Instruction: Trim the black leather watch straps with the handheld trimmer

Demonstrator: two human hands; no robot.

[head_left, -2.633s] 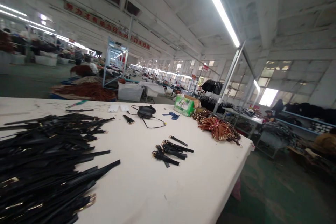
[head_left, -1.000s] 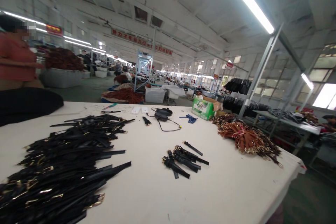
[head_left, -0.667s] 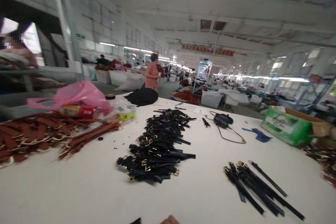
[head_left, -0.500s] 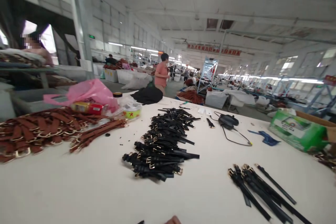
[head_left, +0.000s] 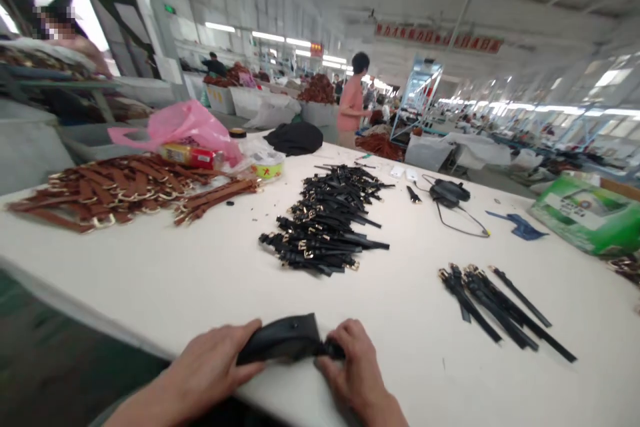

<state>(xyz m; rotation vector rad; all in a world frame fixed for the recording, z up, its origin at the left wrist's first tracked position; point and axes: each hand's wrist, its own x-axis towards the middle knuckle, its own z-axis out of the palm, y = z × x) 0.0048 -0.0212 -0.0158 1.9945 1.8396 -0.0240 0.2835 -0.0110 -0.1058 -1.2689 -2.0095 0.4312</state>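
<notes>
Black strap (head_left: 285, 341) is held at the tabletop's near edge (head_left: 165, 341); left hand (head_left: 213, 360) grips one end, right hand (head_left: 356, 361) pinches dark material opposite, apparently steadying it between them; strap pile (head_left: 330, 230) sits beyond, leaving room.

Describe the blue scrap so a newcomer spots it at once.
On the white table, find the green box at the right. Between it and the black corded device lies a small blue scrap, its thin tail pointing toward the device. Its colour sets it apart: the straps in front are black.
</notes>
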